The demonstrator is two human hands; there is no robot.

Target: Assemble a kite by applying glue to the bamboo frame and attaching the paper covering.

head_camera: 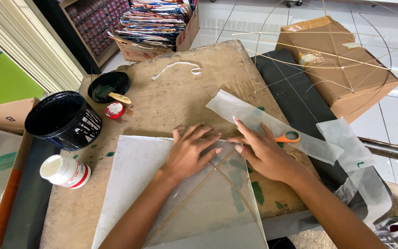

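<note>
A translucent paper kite sheet (pixel 134 184) with thin bamboo sticks (pixel 194 189) crossing under it lies on the brown board (pixel 185 92). My left hand (pixel 187 152) presses flat on the sheet's upper edge, fingers spread. My right hand (pixel 261 150) presses beside it on the same edge, fingertips touching the paper. Neither hand holds anything. A loose strip of thin paper (pixel 263 122) lies just beyond my right hand, with orange-handled scissors (pixel 289 136) on it.
A black bucket (pixel 63 120) and a white glue bottle (pixel 65 171) stand at the left. A black lid with a brush (pixel 109 86) and a small red cap (pixel 114 110) sit behind. A cardboard box (pixel 346 78) under a bamboo kite frame (pixel 328 55) is at right.
</note>
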